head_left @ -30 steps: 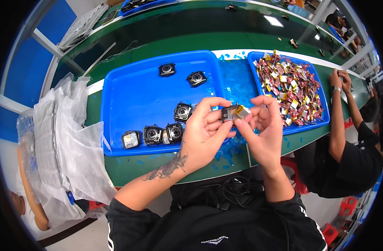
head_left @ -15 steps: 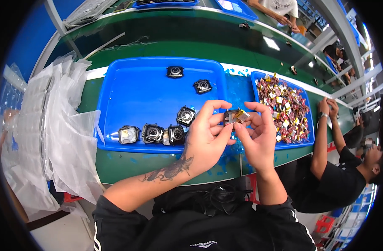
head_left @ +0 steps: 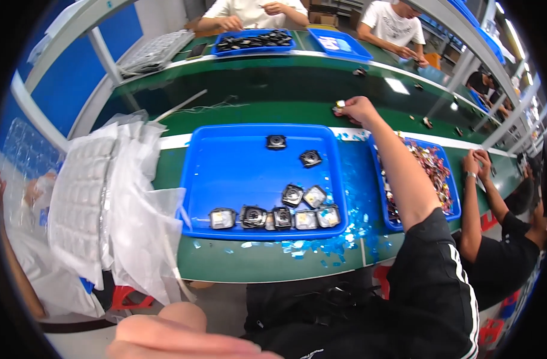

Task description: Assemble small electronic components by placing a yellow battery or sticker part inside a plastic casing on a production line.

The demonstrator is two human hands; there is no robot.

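Note:
My right hand [head_left: 361, 111] is stretched far forward over the green belt, with its fingers pinched on a small dark watch case [head_left: 338, 109] that has a white and yellow piece on it. Close to the lower edge, partly cut off and blurred, is my left hand [head_left: 178, 338]; its fingers are stretched out and I see nothing in them. Several black smartwatch bodies [head_left: 253, 217] lie in the large blue tray [head_left: 225, 179], some showing round dark backs, others pale square insides such as the watch case [head_left: 222, 218] at the near left.
A smaller blue tray [head_left: 395, 224] heaped with small parts stands under my right forearm. Blue film scraps [head_left: 321, 245] litter the green table. White plastic-wrapped trays [head_left: 82, 197] are stacked at left. Other people sit across the belt [head_left: 273, 90] and at right.
My hands have parted: the right has reached forward and away with the watch case, while the left has drawn back to the lower edge. The view has tilted upward.

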